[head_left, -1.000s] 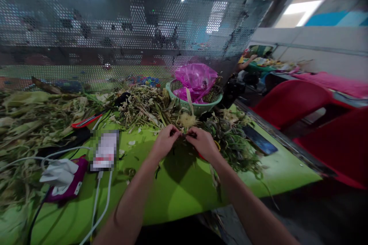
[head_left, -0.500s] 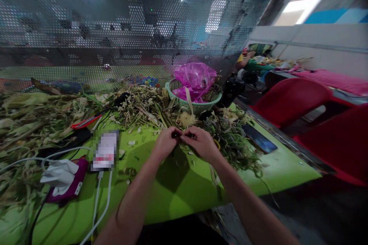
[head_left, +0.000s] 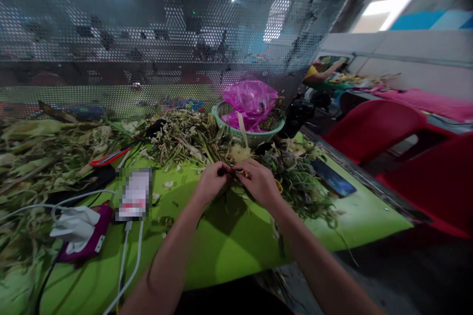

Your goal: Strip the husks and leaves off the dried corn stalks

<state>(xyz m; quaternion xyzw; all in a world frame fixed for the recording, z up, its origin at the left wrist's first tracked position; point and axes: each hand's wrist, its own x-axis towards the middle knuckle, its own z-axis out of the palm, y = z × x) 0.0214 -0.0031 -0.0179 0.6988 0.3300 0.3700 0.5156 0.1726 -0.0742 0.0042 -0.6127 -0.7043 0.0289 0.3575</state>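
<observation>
My left hand [head_left: 213,183] and my right hand [head_left: 257,180] meet over the green tabletop [head_left: 221,261], fingertips pinched close together. Something small and dark lies between them, too hidden to name, with a bit of red showing by the right fingers. Just beyond the fingers is a pale fuzzy tuft [head_left: 240,152] with a flat, light strip [head_left: 242,125] standing up from it. Beside my right hand spreads a heap of grey-green dried plant strands [head_left: 305,182]. A yellow ring-shaped edge [head_left: 279,186] peeks out next to the right wrist.
A green basket [head_left: 254,138] holding a pink plastic bag [head_left: 251,101] stands at the back. Dried husks [head_left: 33,172] cover the left. Nearby are a red cutter [head_left: 111,157], a cabled phone [head_left: 135,194], a tissue pack [head_left: 84,234], a dark phone [head_left: 334,178] and red chairs [head_left: 377,130].
Both hands stay in place; the right fingers have shifted slightly and a little red now shows by them. In the background, a person's arm has stretched out to the right.
</observation>
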